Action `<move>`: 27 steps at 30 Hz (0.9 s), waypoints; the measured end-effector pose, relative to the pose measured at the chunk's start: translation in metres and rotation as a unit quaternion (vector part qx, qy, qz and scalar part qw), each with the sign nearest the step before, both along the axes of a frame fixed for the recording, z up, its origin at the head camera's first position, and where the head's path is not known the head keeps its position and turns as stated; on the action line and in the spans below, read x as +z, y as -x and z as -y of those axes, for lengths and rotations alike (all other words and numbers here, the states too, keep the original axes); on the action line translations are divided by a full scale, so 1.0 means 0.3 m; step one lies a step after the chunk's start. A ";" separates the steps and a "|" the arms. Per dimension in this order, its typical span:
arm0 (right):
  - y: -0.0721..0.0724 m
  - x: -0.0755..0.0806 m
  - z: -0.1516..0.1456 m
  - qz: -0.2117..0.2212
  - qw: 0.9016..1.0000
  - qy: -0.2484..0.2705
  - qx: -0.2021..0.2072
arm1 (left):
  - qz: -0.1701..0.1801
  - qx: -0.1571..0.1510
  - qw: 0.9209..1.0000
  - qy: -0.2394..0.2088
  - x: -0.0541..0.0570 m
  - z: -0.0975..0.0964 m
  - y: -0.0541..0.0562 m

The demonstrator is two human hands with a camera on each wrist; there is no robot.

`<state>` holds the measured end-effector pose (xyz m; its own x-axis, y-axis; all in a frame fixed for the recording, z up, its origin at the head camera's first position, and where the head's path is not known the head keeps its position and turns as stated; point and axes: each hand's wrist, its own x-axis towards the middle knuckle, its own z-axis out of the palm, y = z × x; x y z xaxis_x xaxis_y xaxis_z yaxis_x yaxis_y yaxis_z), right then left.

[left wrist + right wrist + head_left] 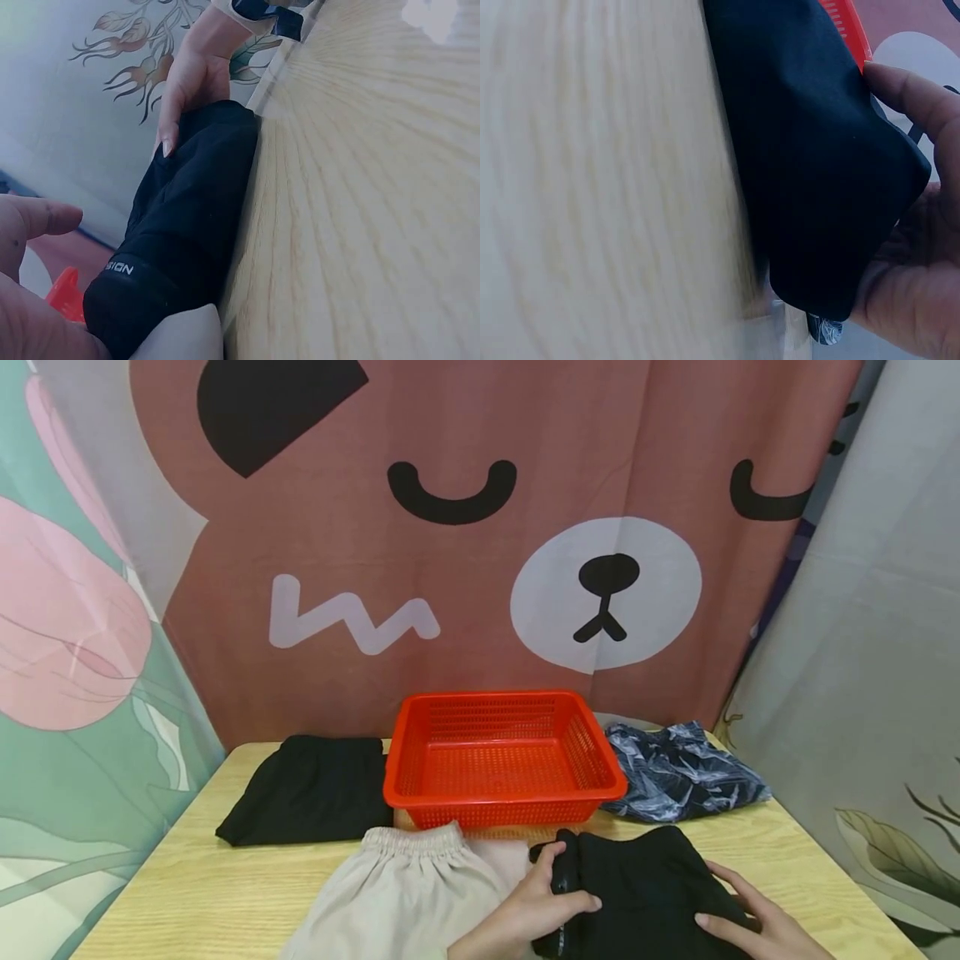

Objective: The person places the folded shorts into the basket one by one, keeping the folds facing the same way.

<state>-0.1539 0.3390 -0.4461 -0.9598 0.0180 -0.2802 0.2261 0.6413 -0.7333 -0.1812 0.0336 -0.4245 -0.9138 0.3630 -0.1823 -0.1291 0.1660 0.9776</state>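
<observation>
Folded black shorts (637, 877) lie on the table at the front right, with small pale lettering on the waistband. My left hand (536, 906) lies over the waistband end, its fingers spread. In the left wrist view one straight finger (45, 217) stands clear of the cloth. At the opposite end my right hand (757, 918) holds the edge, thumb on top and the other fingers at the side. The right wrist view shows that thumb (904, 90) against the black cloth. Beige elastic-waist shorts (405, 893) lie just left of my left hand.
A red perforated basket (502, 799) stands at the back middle of the wooden table (187, 893). Another folded black garment (311, 789) lies to its left. A dark blue patterned garment (678, 777) is to its right. A bear-print curtain (465, 560) hangs behind.
</observation>
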 end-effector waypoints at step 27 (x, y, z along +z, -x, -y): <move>0.000 -0.021 -0.042 -0.013 0.976 0.168 0.135 | 0.000 -0.042 0.997 -0.060 -0.019 -0.016 0.016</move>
